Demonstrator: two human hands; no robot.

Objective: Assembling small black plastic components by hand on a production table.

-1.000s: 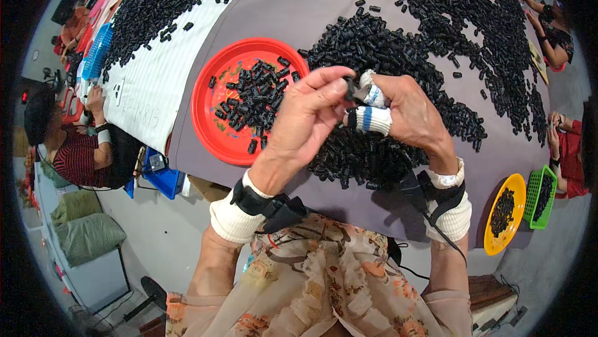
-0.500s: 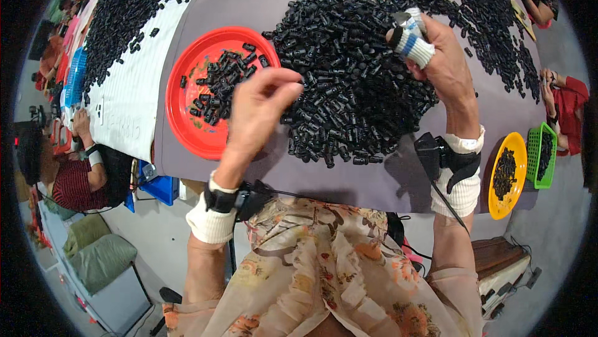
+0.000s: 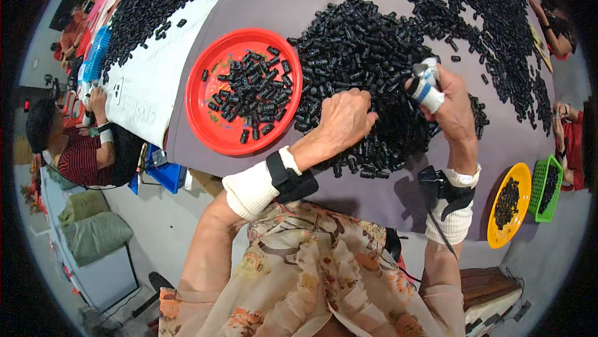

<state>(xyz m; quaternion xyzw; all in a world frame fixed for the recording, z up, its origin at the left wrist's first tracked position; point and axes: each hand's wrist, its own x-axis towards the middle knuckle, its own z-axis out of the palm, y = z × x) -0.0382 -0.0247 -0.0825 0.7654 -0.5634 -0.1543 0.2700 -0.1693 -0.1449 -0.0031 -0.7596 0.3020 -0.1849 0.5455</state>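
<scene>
A large heap of small black cylindrical pieces (image 3: 355, 44) lies on the grey tabletop in front of me. My left hand (image 3: 344, 116) is over the heap's near left part, fingers curled and pressed together; whatever they hold is hidden. At the heap's right side is my right hand (image 3: 453, 101), with a white-and-blue cloth wrap (image 3: 428, 88) on a digit. Its fingers are closed, and a small greyish thing shows at the wrap's tip, too unclear to name. To the left, a round red tray (image 3: 200, 95) carries many loose black pieces.
A yellow plate (image 3: 519, 176) and a green basket (image 3: 548, 215), both with black pieces, stand at the right edge. More pieces (image 3: 455, 7) spread at the far right and on a white sheet (image 3: 149, 78) at left. People (image 3: 81, 162) sit around the table.
My left hand has moved right, from the red tray's right edge onto the heap. My right hand stays by the heap's right side. The whole view has shifted slightly.
</scene>
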